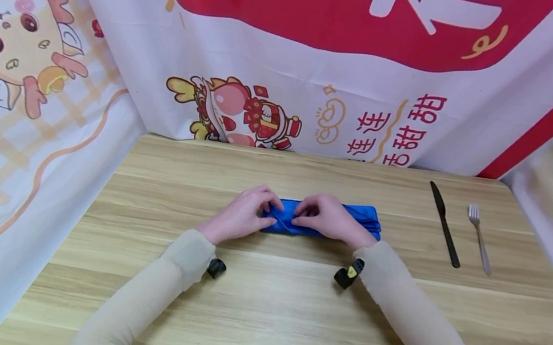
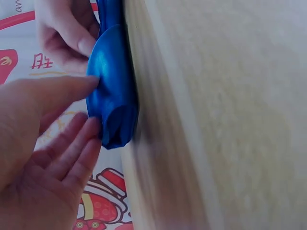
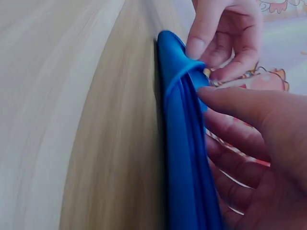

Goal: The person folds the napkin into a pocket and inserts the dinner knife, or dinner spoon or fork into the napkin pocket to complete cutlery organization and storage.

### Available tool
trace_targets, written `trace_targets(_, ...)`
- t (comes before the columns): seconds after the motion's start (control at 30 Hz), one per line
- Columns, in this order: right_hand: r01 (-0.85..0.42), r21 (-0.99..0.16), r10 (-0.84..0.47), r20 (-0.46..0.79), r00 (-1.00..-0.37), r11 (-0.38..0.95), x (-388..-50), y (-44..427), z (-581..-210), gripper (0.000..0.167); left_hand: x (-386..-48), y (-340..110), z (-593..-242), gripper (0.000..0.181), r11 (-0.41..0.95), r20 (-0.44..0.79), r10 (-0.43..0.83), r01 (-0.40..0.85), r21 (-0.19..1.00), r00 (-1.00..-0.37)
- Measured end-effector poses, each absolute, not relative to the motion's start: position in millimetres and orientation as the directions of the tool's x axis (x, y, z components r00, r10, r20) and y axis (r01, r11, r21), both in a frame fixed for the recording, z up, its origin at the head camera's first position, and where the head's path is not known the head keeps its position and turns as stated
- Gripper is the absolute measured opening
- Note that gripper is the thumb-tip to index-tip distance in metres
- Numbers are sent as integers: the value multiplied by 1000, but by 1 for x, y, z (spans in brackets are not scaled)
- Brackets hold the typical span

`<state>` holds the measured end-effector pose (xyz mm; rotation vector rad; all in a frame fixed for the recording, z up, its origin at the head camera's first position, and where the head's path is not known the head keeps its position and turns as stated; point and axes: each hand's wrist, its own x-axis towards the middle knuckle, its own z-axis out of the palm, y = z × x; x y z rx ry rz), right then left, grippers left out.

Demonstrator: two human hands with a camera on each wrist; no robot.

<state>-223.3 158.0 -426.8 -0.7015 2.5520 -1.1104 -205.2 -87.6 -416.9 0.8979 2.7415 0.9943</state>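
Observation:
A blue cloth (image 1: 287, 217), folded into a long narrow strip, lies crosswise on the wooden table. The left hand (image 1: 245, 212) is at its left end, thumb and fingers curved round the folded-over end; in the left wrist view that hand (image 2: 53, 134) touches the cloth (image 2: 112, 81) with thumb and fingertips. The right hand (image 1: 329, 218) pinches the strip near its middle. In the right wrist view the right hand (image 3: 259, 139) has its thumb on the cloth's upper edge (image 3: 184, 143), and several layered folds show beneath the flap.
To the right on the table (image 1: 258, 320) lie a black knife (image 1: 445, 224) and a silver fork (image 1: 479, 239). A printed cloth backdrop (image 1: 319, 74) hangs behind the table's far edge, and another printed sheet (image 1: 20, 106) stands at the left.

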Motion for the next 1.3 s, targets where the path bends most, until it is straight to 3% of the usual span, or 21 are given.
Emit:
trace_targets(0.3,-397,-668,-521,17,-853,629,-210,226,-416,24,-211,-76,-422,10,695,68,513,460,553,-856)
trace_targets(0.57,-411,-556,-473,36,-880,722,-201,275,-414,24,-202,-65,-419,18,657,84,607,559,506,-790)
trace_targets(0.83,-384,-516,-425,42,-904,766,-189,289,-423,25,-200,-54,-423,29,647,41,656,589,483,-754)
trace_targets(1.3,-449,-498,-411,190,-891,742,-177,290,-412,13,-200,-50,-424,17,681,-1,650,583,443,-760)
